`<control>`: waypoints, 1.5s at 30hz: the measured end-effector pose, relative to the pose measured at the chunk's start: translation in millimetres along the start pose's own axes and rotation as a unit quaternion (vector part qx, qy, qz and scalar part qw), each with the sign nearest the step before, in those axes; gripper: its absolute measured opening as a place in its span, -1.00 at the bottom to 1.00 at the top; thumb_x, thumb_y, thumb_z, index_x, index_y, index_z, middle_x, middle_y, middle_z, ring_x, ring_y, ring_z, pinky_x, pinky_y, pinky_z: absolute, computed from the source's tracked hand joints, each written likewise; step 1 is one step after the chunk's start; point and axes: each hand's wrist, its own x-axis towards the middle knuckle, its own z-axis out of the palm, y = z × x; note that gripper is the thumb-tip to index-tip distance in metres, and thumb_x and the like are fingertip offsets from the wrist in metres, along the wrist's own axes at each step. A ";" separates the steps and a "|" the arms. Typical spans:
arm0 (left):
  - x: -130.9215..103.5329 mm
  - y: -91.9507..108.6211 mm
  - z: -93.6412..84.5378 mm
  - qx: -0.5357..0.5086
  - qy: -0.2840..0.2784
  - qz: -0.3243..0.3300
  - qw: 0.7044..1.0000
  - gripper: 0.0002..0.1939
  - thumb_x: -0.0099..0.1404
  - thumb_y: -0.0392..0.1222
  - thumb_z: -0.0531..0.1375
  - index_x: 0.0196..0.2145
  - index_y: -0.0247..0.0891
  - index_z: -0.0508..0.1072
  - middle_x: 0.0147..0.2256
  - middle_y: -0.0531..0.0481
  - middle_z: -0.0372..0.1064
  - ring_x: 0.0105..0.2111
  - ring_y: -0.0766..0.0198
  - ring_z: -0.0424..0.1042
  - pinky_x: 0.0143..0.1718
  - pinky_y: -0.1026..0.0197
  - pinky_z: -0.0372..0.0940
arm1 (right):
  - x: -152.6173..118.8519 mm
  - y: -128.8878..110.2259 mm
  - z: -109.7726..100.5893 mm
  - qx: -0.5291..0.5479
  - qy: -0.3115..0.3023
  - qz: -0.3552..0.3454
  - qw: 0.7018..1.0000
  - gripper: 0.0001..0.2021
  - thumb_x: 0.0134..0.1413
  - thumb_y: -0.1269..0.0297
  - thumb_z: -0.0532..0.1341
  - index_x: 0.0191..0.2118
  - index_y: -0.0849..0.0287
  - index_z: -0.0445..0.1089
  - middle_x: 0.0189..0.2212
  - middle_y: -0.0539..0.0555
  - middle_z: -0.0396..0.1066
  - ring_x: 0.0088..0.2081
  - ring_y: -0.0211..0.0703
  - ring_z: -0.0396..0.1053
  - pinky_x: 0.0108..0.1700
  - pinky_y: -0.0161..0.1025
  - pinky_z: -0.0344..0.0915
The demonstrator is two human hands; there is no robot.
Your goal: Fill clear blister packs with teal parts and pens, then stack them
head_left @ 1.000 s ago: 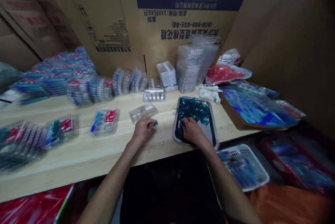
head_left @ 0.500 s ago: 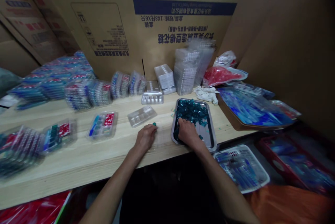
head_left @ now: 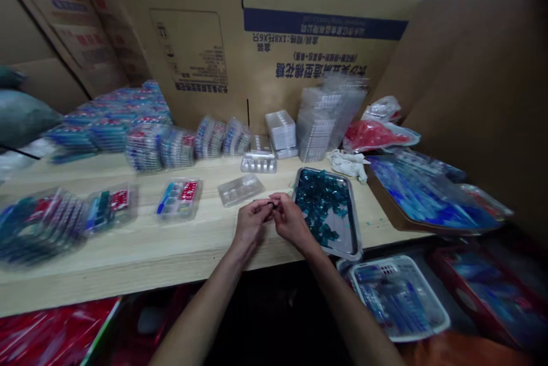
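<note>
My left hand (head_left: pixel 250 222) and my right hand (head_left: pixel 291 222) meet at the front of the table, fingertips pinched together. A small dark green piece (head_left: pixel 273 205) shows between them; its exact shape is hidden. Right beside my right hand lies a metal tray (head_left: pixel 358 243) holding many loose teal pieces (head_left: pixel 319 197), which look like small wrapped cubes. Behind my left hand is a clear plastic blister tray (head_left: pixel 241 189) with moulded compartments. Further left sits a filled blister tray (head_left: pixel 178 198) with blue, clear and red-and-white contents.
Filled packs (head_left: pixel 40 226) stand in rows at left, with more stacked behind (head_left: pixel 148 146). Clear trays (head_left: pixel 317 120) pile up before the cardboard box (head_left: pixel 240 69). A white cloth glove (head_left: pixel 349 164), a carton of blue packets (head_left: pixel 428 189) and a white basket (head_left: pixel 398 297) lie to the right.
My right hand has come out of the metal tray and moved left to meet my left hand. The view has shifted, so the table's contents appear further right.
</note>
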 end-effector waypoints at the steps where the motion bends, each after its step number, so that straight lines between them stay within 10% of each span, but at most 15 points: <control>1: -1.5 2.6 -4.9 -0.022 0.005 -0.011 1.000 -0.62 -0.08 -0.10 0.47 -0.29 -0.33 0.61 -0.31 -0.10 0.58 -0.31 0.23 0.52 -0.19 0.22 0.38 | 0.5 0.3 4.2 0.018 -0.006 0.003 1.000 -0.65 0.03 0.49 0.07 -0.03 0.17 0.27 -0.19 0.13 0.40 -0.20 -0.13 0.39 -0.13 -0.20 0.34; 10: -11.5 9.3 -37.0 0.006 0.057 0.027 0.998 -0.65 -0.04 -0.11 0.44 -0.29 -0.33 0.59 -0.42 -0.03 0.55 -0.41 0.31 0.48 -0.28 0.27 0.34 | 10.2 -7.1 31.1 0.089 -0.072 0.111 0.987 -0.88 0.13 0.41 0.07 -0.20 0.11 0.25 -0.42 -0.03 0.43 -0.37 -0.20 0.44 -0.30 -0.28 0.32; 24: -17.2 -6.5 -51.4 0.275 0.066 0.125 0.951 -0.68 0.12 -0.37 0.14 -0.26 -0.21 0.64 -0.26 -0.03 0.55 -0.23 0.22 0.49 -0.11 0.18 0.32 | -4.5 -7.7 43.0 -0.149 -0.096 0.035 0.984 -0.92 0.15 0.45 0.05 -0.32 0.12 0.19 -0.45 0.04 0.39 -0.40 -0.15 0.37 -0.37 -0.30 0.10; 34: -19.0 6.8 -56.2 0.076 -0.004 -0.019 0.997 -0.67 0.07 -0.14 0.36 -0.19 -0.29 0.62 -0.20 -0.13 0.58 -0.25 0.21 0.50 -0.13 0.19 0.32 | -0.6 -5.6 31.2 -0.120 -0.080 0.057 0.988 -0.91 0.15 0.43 0.04 -0.33 0.12 0.23 -0.48 0.02 0.40 -0.40 -0.15 0.39 -0.33 -0.31 0.17; 38: -0.5 13.4 -68.3 0.117 0.006 0.016 0.993 -0.70 -0.02 -0.14 0.41 -0.29 -0.29 0.62 -0.35 -0.08 0.57 -0.36 0.25 0.48 -0.24 0.22 0.32 | 6.3 -4.5 6.0 -0.120 -0.128 0.060 0.983 -0.87 0.22 0.38 0.02 -0.20 0.16 0.29 -0.44 0.03 0.44 -0.37 -0.17 0.42 -0.28 -0.32 0.21; 45: 24.7 10.7 -78.4 0.469 -0.069 0.216 0.854 -0.85 0.15 -0.36 0.21 -0.41 -0.21 0.60 -0.40 -0.01 0.52 -0.37 0.26 0.45 -0.26 0.25 0.27 | -2.9 23.9 -51.4 -0.426 -0.094 0.215 0.874 -0.76 0.19 0.45 0.04 -0.07 0.29 0.36 -0.13 0.30 0.42 -0.12 0.04 0.43 -0.16 -0.21 0.20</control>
